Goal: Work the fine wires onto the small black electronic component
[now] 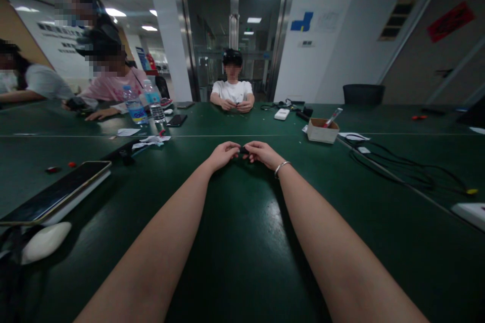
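Both my arms reach forward over the dark green table (235, 242). A small black object (243, 150) is between my hands, too small to identify. My left hand (224, 155) pinches its left side, and my right hand (264, 154), with a silver bracelet at the wrist, pinches its right side. The hands nearly meet, just above the tabletop. Some of the fingers are curled and partly hidden behind the thumbs.
A phone on a white box (60, 194) and a white mouse (46, 242) lie at left. Two bottles (135, 106) stand farther back. At right are a small open box (323, 131) and black cables (409, 166). Several people sit around the table.
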